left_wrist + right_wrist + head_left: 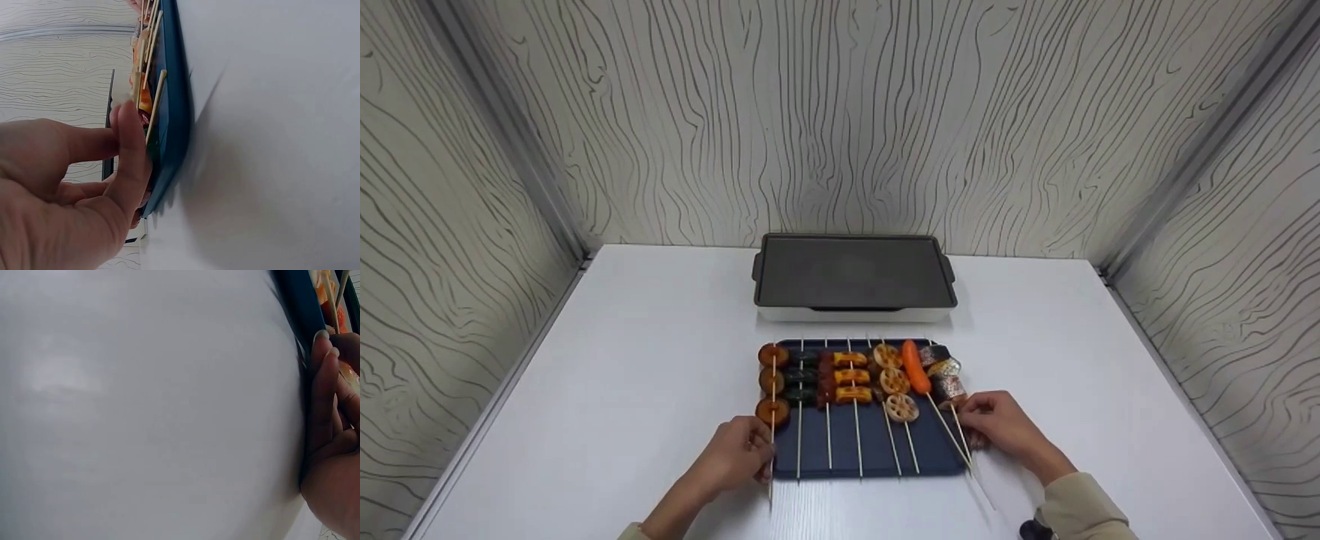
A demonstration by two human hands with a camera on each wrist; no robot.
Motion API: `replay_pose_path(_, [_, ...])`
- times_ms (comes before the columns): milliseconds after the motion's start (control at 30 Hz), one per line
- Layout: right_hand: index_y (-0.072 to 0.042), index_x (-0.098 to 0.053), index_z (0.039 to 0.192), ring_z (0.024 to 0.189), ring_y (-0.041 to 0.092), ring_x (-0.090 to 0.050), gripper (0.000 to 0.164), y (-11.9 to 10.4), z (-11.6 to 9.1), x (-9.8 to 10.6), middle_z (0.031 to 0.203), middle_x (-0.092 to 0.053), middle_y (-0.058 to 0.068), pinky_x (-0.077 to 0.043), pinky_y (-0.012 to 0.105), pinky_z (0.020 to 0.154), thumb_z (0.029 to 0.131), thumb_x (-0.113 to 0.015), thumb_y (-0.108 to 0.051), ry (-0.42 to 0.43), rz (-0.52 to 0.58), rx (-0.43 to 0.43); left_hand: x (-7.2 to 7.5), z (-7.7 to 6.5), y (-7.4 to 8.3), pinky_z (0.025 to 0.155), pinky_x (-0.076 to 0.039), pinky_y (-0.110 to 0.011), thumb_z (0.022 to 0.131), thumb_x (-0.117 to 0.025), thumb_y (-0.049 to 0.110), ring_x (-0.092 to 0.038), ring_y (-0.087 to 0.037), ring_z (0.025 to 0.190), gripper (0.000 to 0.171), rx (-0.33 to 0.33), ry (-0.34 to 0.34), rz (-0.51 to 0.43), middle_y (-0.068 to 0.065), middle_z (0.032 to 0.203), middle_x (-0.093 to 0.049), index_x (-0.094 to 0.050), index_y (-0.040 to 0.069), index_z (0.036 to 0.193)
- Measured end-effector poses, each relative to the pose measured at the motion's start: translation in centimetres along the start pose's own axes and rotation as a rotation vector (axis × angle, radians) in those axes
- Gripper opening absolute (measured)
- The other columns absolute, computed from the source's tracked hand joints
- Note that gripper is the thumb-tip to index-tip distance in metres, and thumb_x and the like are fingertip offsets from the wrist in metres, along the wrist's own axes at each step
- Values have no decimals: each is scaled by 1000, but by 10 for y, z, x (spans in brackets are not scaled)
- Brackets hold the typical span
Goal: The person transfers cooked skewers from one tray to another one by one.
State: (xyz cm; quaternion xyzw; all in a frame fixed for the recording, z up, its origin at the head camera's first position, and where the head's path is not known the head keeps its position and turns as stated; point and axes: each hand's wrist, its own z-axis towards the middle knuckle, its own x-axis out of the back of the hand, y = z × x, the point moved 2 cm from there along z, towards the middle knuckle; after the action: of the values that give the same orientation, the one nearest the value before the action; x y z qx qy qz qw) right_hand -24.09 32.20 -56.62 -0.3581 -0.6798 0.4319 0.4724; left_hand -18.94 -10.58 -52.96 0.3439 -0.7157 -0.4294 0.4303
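Observation:
Seven or so loaded skewers lie across a dark blue tray (817,450) on the white table. My left hand (739,450) is at the tray's front left, thumb and finger pinching the stick of the skewer with round brown slices (772,381). In the left wrist view, the left hand (95,174) partly hides the tray. At the right edge, my right hand (997,424) pinches the stick of the skewer with silvery-skinned pieces (949,387); its grip is partly hidden. The right hand (332,410) lies against the tray's side. Beside it is an orange sausage skewer (914,367).
Behind the tray stands a dark flat grill plate (855,270) on a white base. Lotus-root (895,381), yellow (852,376) and dark green skewers (800,377) fill the tray's middle. Wood-grain panels (840,120) close the back and sides. A small black object (1035,530) lies by the right sleeve.

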Motion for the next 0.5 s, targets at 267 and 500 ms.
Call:
replay_pose_path(267, [10,-69,93,51,8,-57,13,0,0,-1,65,-62,0,-50,24,51,91,-68,-3,11,-21,-17,-2,1,-2,56,-58,-35,94,-62,-5,-66,-16,59,3,-42,3,10,-8,75,-65,-63,-8,95])
replay_pose_path(500, [12,-69,95,52,11,-58,15,1,1,1,68,-63,2,-51,26,51,94,-65,-3,2,-34,-5,-7,4,-1,51,-51,-30,92,-61,-6,-62,-14,57,5,-120,51,96,-4,70,-63,-63,-5,88])
